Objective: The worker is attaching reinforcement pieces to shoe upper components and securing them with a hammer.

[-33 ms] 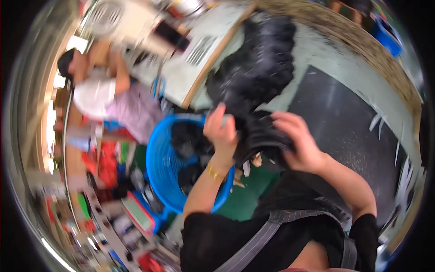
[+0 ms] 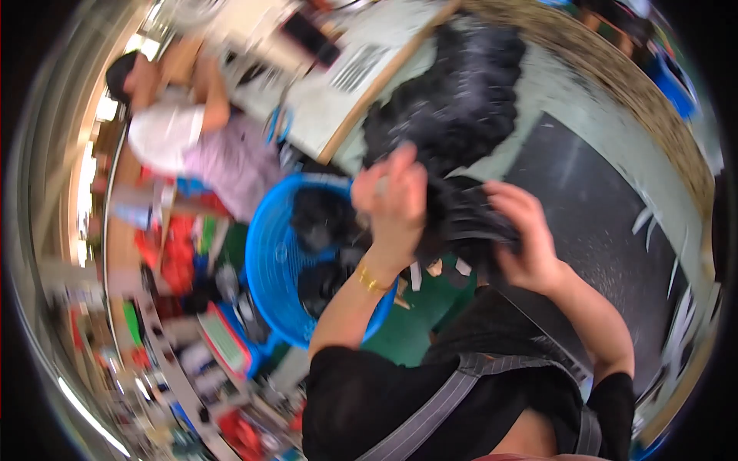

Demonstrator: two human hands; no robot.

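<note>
A dark stack of black ribbed pieces point(image 2: 478, 223) is in my right hand point(image 2: 530, 242), whose fingers curl over its right end. What the pieces are, I cannot tell. My left hand point(image 2: 393, 196), with a gold bracelet at the wrist, is at the left end of the stack. Its fingers point upward and are smeared by motion, so its grip is unclear. Just beyond both hands, a heap of similar black pieces point(image 2: 461, 96) lies on the pale worktable point(image 2: 550, 88). Below and left of my left hand stands a blue basket point(image 2: 265, 265) holding black bundles.
A black mat point(image 2: 592, 215) covers the table's right part, with white strips at its edge. A beige machine point(image 2: 254, 31) stands at the far left, beside a seated person point(image 2: 165, 142). Scraps lie on the green floor point(image 2: 430, 315). Shelves and red bags point(image 2: 178, 253) fill the left.
The view has shifted slightly. Both hands and the black stack now appear a little farther right, and my left hand's fingers reach higher. My right hand keeps its hold on the stack.
</note>
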